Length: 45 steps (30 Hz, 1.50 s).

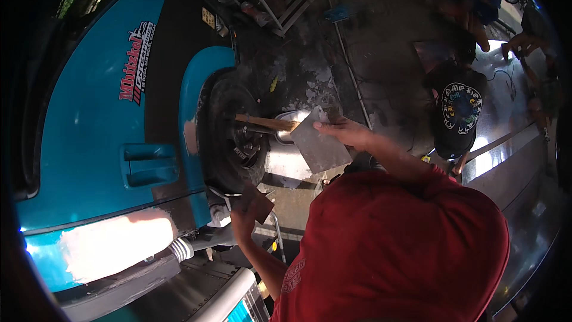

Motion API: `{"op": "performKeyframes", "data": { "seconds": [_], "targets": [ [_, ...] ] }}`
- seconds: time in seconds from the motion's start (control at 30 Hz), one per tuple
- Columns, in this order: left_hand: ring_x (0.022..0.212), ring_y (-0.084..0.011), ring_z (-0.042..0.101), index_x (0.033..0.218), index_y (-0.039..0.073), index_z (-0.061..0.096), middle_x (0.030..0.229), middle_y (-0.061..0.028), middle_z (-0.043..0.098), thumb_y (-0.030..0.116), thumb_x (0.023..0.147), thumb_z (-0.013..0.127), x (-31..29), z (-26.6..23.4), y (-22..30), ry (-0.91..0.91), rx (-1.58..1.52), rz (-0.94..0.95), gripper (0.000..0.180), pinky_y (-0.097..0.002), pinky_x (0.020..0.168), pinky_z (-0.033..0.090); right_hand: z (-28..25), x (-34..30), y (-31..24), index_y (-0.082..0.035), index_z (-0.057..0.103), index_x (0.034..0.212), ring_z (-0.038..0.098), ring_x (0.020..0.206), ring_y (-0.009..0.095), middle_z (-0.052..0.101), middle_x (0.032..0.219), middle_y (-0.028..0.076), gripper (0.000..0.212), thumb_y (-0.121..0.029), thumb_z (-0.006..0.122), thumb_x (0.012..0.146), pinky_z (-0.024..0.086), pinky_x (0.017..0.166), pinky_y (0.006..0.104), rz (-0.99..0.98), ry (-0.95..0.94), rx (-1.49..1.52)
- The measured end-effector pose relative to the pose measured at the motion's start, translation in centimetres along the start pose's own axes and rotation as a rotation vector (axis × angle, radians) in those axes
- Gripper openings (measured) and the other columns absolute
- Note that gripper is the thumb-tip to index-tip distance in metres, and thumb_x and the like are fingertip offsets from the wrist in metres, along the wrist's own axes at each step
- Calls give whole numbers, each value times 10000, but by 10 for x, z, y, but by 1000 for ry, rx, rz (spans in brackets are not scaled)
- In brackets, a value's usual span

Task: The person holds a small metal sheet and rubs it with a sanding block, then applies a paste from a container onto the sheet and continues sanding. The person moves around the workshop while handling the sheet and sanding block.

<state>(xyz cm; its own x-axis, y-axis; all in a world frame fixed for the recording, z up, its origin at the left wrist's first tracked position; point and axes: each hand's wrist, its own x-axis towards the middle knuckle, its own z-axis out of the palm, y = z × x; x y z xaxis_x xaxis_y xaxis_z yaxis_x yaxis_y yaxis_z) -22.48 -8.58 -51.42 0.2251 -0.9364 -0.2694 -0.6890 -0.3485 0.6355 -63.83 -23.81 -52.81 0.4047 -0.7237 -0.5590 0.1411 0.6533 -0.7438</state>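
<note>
My right hand [348, 133] pinches the edge of a flat grey rectangular sheet [325, 146], thumb on top. My left hand [243, 217] is closed on a smaller dark rectangular piece [262, 207], lower down near the wheel; its material is unclear. Beyond the grey sheet, a wooden stick [262, 121] lies across a shiny shallow pan [285, 138], which the sheet partly hides. To the left is the black wheel [223, 143] of a teal vehicle [89, 155]. Pale filler-like patches show on its lower panel [119, 244] and wheel arch [190, 135].
A grey-white metal frame [292, 12] stands at the back. On the right, a person in a dark shirt [459, 104] bends near shiny metal sheets [488, 155]; other people are behind. A long thin bar [351, 71] lies on the floor. Ribbed metal panelling [202, 298] sits low, left of my arm.
</note>
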Motion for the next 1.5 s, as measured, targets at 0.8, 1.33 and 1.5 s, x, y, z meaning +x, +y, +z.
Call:
{"op": "performKeyframes", "data": {
  "seconds": [0.8,1.33,1.5],
  "targets": [
    [859,-302,773,1018,-2,781,884,-161,792,422,1006,668,270,267,385,-705,189,365,439,-438,772,565,-301,-38,-175,-195,197,1752,644,1271,323,491,1573,155,892,-309,631,980,544,1056,491,-497,11,612],
    [852,-261,734,1186,-62,729,960,-192,768,236,1094,635,531,237,605,-574,-398,689,325,-385,774,560,-352,211,-426,-208,355,1697,583,1200,219,549,1493,35,743,-642,452,1102,473,1058,419,-552,174,419],
    [831,-238,725,1212,-64,727,952,-177,761,195,1101,611,565,234,673,-477,-519,866,305,-357,750,566,-344,278,-511,-131,373,1698,516,1224,215,483,1610,49,812,-678,396,1098,403,1035,361,-628,190,359]
  ]
}}
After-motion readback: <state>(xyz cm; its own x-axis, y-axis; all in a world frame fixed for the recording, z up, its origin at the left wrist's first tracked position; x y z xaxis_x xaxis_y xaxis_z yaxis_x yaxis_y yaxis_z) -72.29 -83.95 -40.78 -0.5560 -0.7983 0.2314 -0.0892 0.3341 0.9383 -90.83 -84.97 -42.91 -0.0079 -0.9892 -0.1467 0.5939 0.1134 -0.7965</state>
